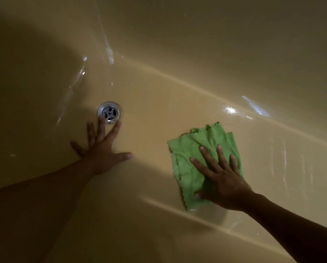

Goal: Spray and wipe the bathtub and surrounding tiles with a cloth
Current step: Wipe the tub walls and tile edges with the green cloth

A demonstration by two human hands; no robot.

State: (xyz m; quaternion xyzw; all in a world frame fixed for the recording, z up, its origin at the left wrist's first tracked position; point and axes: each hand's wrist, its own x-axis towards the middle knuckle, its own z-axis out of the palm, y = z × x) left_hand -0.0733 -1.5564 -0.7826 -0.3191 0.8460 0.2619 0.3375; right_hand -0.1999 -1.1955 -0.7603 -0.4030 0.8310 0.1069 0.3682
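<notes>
While flat, hands on bathtub and cloth.

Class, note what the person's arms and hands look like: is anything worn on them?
The left forearm and right forearm show no sleeves up to the frame's edge. The left hand and right hand wear no gloves; no rings, watch or bracelet show.

No legible text, label, brand, number or sign on the bathtub, the cloth or the drain at ten o'clock.
</notes>
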